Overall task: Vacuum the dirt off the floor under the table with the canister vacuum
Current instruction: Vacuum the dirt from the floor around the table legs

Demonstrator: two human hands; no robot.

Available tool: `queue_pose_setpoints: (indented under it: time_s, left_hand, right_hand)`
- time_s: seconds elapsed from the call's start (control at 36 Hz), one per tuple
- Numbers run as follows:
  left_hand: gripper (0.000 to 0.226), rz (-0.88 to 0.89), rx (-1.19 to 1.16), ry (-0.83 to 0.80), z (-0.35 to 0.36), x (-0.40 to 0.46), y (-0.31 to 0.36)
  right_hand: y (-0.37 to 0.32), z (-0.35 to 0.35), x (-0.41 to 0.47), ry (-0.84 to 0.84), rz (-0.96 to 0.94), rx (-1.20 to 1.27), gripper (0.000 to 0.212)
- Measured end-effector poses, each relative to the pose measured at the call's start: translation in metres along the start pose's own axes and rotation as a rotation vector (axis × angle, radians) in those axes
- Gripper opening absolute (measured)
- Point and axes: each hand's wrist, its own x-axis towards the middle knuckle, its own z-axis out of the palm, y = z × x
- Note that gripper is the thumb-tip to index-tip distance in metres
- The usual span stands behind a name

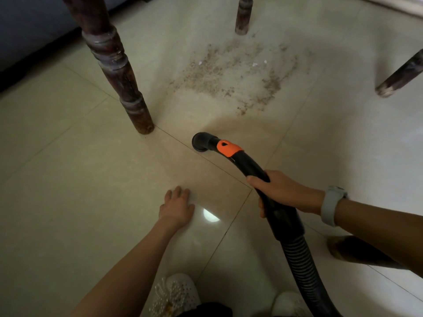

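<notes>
Two hands: we found the right hand (278, 191) wrapped around the black curved handle tube (249, 165) of the canister vacuum, and the left hand (177, 208) laid flat, fingers straight, on the tiled floor (68, 202) as a prop.
Nozzle: the open black nozzle end (201, 141) sat low over the floor, near the foot of the nearest turned table leg (119, 72); we could not tell whether it touched the tile.
Orange collar: an orange collar (229, 148) sat just behind the nozzle end.
Hose: the ribbed hose (302, 259) ran back from the handle past the person's white shoes (180, 291); the canister itself was not in view.
Dirt: a broad scatter of brown dirt (233, 74) with a few white flecks lay among three table legs, well apart from the nozzle.
Handling: we judged the tube rigid and light, the hose soft and springy, apt to drag against the pull; the grip at the bend of the handle looked sound.
Progress: we judged the near edge of the patch partly cleared, most of it outstanding.
Markings: we read no brand, label or writing anywhere.
Wrist: a pale band watch (332, 204) was on the right wrist.
</notes>
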Motion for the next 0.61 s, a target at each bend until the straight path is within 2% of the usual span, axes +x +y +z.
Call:
queue_pose_setpoints:
  time_s: [0.17,0.22,0.28,0.42,0.56,0.61]
  left_hand:
    - [0.064,-0.002,0.040,-0.024,0.013,-0.018,-0.008]
    - [0.067,-0.026,0.054,-0.016,0.015,-0.022,-0.013]
    - [0.069,-0.042,0.059,-0.006,0.015,-0.024,-0.018]
    - [0.071,-0.045,0.062,-0.025,0.014,-0.027,-0.030]
    - [0.071,-0.045,0.042,-0.012,0.013,-0.029,-0.037]
    - [0.071,-0.053,0.026,-0.006,0.013,-0.029,-0.037]
  right_hand:
    - [-0.012,-0.002,0.015,0.044,-0.048,0.074,0.027]
    - [-0.023,-0.002,0.027,0.051,-0.021,0.092,0.034]
    - [-0.031,0.001,0.039,0.055,-0.027,0.023,0.039]
    - [-0.025,0.016,0.037,0.131,-0.050,-0.189,0.029]
    - [-0.008,0.024,0.003,0.018,-0.028,-0.300,0.026]
    - [-0.003,0.025,-0.004,0.024,-0.035,-0.370,0.025]
